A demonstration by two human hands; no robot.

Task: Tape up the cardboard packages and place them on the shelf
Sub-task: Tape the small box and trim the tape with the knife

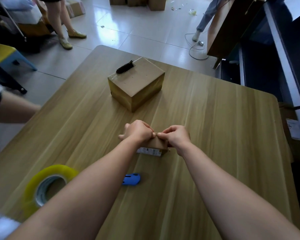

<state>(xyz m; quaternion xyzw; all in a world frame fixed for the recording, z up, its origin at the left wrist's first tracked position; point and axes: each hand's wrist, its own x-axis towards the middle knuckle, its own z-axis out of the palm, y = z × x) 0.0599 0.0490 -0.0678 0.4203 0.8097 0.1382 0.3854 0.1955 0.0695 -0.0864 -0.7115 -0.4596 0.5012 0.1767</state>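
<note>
From the head view, the small cardboard package (155, 144) stood on the tabletop (223, 135) near its middle, with a printed label on the side facing the camera. Both hands were on its upper edge: the left hand (139, 131) and the right hand (176, 135) each had their fingers curled and pinching the top of the package, thumbs almost meeting, so most of it was hidden beneath them. Farther along the tabletop, well apart, sat a larger cardboard box (137, 85), glossy with tape, with a dark crumpled object (125, 67) lying on its top corner. Nearer the camera, a blue plastic object (131, 179) lay between the forearms, and a roll of yellowish clear tape (45, 187) rested flat at the left edge, partly covered by the left forearm. Beyond the tabletop, on the tiled floor, two people's legs (64, 23) (204, 18), a yellow-topped stool (5, 56), a loose cable (196, 51) and more cartons (137, 0) stood around.
</note>
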